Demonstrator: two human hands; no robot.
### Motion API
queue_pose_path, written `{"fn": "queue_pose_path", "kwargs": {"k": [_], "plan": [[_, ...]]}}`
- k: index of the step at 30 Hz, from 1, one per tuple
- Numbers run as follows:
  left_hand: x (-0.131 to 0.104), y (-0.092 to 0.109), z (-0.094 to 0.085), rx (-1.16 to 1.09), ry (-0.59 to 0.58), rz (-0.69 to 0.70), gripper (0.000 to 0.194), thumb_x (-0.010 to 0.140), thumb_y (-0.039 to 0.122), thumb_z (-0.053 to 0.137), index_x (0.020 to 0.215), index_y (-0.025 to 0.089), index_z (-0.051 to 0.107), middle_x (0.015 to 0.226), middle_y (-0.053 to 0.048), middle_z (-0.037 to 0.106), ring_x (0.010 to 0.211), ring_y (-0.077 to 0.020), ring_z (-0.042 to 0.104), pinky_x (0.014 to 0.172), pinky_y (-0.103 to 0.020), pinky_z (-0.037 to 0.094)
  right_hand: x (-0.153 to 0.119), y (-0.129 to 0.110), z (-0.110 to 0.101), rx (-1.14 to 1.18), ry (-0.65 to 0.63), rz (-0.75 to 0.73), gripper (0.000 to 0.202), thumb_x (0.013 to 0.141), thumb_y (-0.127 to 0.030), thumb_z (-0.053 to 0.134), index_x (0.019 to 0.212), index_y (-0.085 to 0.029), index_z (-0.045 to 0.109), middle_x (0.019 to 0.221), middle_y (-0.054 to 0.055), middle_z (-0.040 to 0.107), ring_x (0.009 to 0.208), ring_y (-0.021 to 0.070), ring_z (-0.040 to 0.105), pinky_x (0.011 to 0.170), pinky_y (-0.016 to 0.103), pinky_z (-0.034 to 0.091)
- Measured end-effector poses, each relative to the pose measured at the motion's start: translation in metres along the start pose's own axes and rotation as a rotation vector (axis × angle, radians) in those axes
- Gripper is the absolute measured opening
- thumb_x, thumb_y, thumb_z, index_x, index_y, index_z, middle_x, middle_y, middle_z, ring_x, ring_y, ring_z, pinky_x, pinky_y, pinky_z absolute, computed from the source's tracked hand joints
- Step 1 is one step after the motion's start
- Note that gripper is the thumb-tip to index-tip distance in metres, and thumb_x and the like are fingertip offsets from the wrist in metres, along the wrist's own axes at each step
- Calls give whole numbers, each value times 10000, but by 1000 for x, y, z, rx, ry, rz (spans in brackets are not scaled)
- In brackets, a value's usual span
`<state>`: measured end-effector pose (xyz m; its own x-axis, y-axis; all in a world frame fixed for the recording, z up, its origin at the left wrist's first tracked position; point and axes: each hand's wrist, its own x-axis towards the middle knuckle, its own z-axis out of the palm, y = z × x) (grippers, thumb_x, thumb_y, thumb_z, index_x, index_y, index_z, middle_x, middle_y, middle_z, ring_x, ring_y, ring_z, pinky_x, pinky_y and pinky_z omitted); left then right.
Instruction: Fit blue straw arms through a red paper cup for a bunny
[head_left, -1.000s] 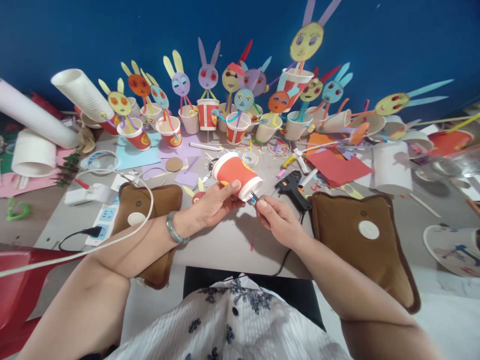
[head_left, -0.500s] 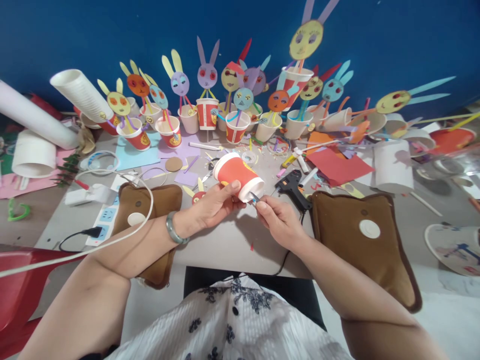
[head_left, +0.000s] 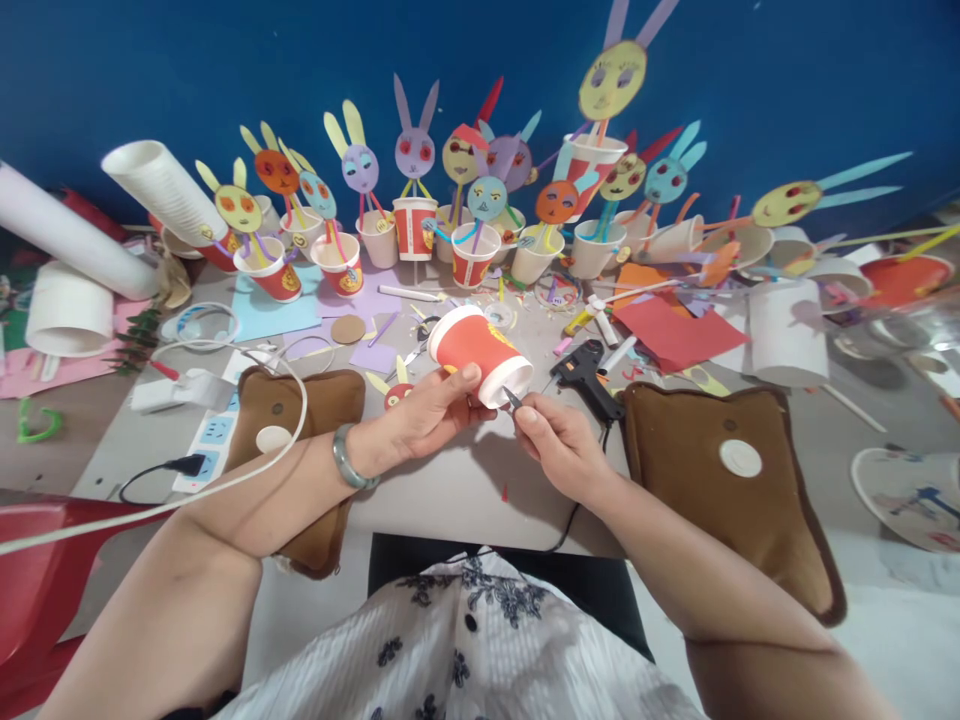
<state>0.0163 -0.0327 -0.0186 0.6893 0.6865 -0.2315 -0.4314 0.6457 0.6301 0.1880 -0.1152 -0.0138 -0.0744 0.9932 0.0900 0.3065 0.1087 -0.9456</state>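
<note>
A red and white paper cup (head_left: 480, 345) lies tilted in my left hand (head_left: 442, 405), its base turned towards the lower right. The fingers and thumb of that hand wrap round the cup's lower side. My right hand (head_left: 559, 440) pinches a slim, dark tool with a pointed tip (head_left: 511, 397); most of it is hidden in the fingers, so its kind is unclear. The tip is at the cup's white base. Just left of the cup, partly covered by my left hand, is an orange paper rabbit head (head_left: 396, 395) with pale yellow ears.
Paper-cup rabbit figures (head_left: 476, 250) line the back. A black glue gun (head_left: 589, 380) lies right of my hands, with red paper (head_left: 682, 325) beyond. Brown cushioned pouches (head_left: 727, 520) flank the work spot. A white cable (head_left: 300, 420) crosses over my left forearm.
The cup has shifted very slightly to the right. The tool's tip now shows more plainly at the base, its angle a little different. Both hands keep their grips.
</note>
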Motion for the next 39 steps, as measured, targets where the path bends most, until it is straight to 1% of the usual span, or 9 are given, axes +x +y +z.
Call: {"fn": "queue_pose_path", "kwargs": {"k": [4, 8, 13, 18, 21, 29, 33, 39], "plan": [[-1, 2, 1, 11, 15, -20, 568, 582, 553, 954, 912, 143, 740, 862, -29, 719, 780, -134, 639, 769, -291, 517, -1, 0, 1, 12, -3, -6, 572, 1001, -681, 456, 662, -221, 464, 521, -50, 459, 468, 83, 392, 483, 259, 314], [-2, 3, 1, 11, 21, -23, 567, 564, 537, 966, 911, 145, 748, 887, -33, 722, 826, -148, 651, 799, -298, 531, 0, -1, 0, 33, -3, -16, 571, 1014, -659, 447, 653, -217, 466, 510, -51, 454, 458, 78, 384, 471, 257, 304], [-2, 2, 1, 10, 13, -9, 572, 542, 521, 980, 912, 153, 746, 871, -27, 718, 805, -141, 644, 782, -290, 522, 0, -2, 1, 74, -12, -21, 570, 1015, -647, 460, 642, -216, 467, 502, -52, 448, 452, 77, 376, 463, 256, 291], [-2, 0, 1, 23, -31, -4, 519, 593, 524, 958, 882, 151, 740, 846, -24, 716, 789, -139, 643, 787, -296, 510, 1, -2, 0, 183, -68, 8, 562, 1015, -639, 471, 641, -219, 466, 490, -54, 434, 444, 80, 353, 452, 258, 275], [-2, -1, 1, 25, -31, -4, 519, 591, 530, 957, 860, 146, 736, 805, -17, 702, 753, -131, 624, 768, -293, 503, 1, 0, -1, 221, -79, 17, 553, 1016, -630, 479, 647, -219, 465, 491, -54, 434, 442, 77, 351, 442, 255, 264], [-2, 1, 3, 11, -13, -16, 524, 571, 522, 968, 841, 140, 732, 807, -22, 703, 770, -140, 637, 761, -300, 511, -2, 3, 1, 169, -38, 8, 542, 1015, -623, 490, 659, -215, 480, 504, -52, 445, 451, 77, 361, 445, 257, 269], [-2, 1, 4, 10, 19, -22, 574, 525, 532, 983, 864, 137, 741, 842, -27, 716, 798, -142, 649, 786, -298, 528, -1, 0, 1, 133, -24, -3, 545, 1009, -637, 488, 664, -216, 484, 500, -53, 454, 450, 79, 377, 458, 257, 290], [-2, 0, 3, 4, 20, -4, 548, 537, 531, 979, 838, 146, 730, 783, -14, 693, 726, -119, 617, 727, -276, 513, -1, -3, 0, 100, -13, 21, 553, 995, -664, 488, 668, -218, 483, 497, -50, 449, 447, 83, 374, 456, 254, 286]]}}
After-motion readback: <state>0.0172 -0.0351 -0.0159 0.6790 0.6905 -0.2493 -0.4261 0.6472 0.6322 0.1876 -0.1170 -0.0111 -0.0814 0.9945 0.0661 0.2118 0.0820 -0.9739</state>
